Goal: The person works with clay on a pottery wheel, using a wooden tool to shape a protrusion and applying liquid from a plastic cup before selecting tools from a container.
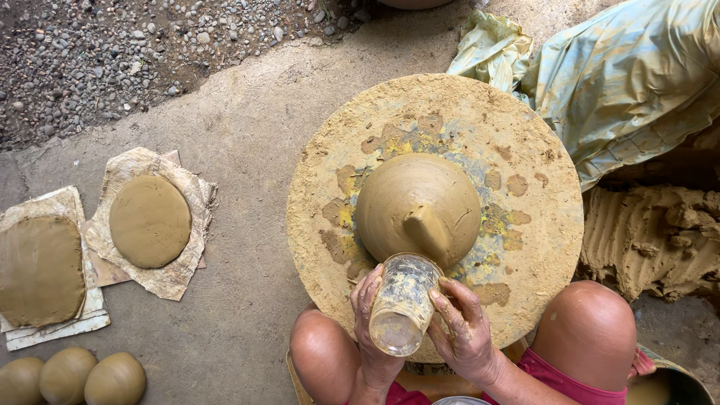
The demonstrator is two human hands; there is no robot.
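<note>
We cup the glass in both hands, left hand and right hand, fingers wrapped round it; its mouth presses the pot's spout, steady on the wheel.

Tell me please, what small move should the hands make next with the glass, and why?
Probably lower the glass squarely onto the clay spout. The left hand and right hand hold it tilted, its rim just meeting the spout on the clay dome.
</note>
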